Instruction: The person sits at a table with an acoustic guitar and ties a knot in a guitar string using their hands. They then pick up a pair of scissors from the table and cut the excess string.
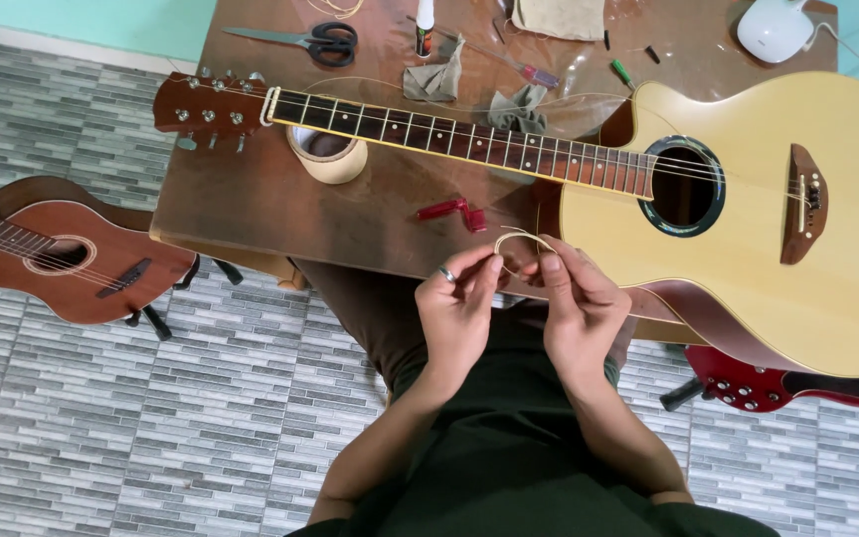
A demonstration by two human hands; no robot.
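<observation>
Nearest the camera: two bare forearms over a dark green lap, both hands raised at the front edge of the brown wooden desk (251, 199). Left hand (459, 308), silver ring on one finger, pinches a thin coiled guitar string (521, 239) between thumb and fingertips; grip narrow, closed on the wire. Right hand (579, 303) pinches the same coil from the other side, grip likewise closed on it. The coil sits between the two hands, just above the desk edge.

Pale natural-wood acoustic guitar (748, 219) lies flat across the desk, headstock to the left. Small red plastic string winder (454, 211) near the coil. Roll of beige tape (328, 154) under the neck. Black-handled scissors (310, 42) at the far edge. Small reddish-brown guitar (62, 261) on the grey tiled floor, left.
</observation>
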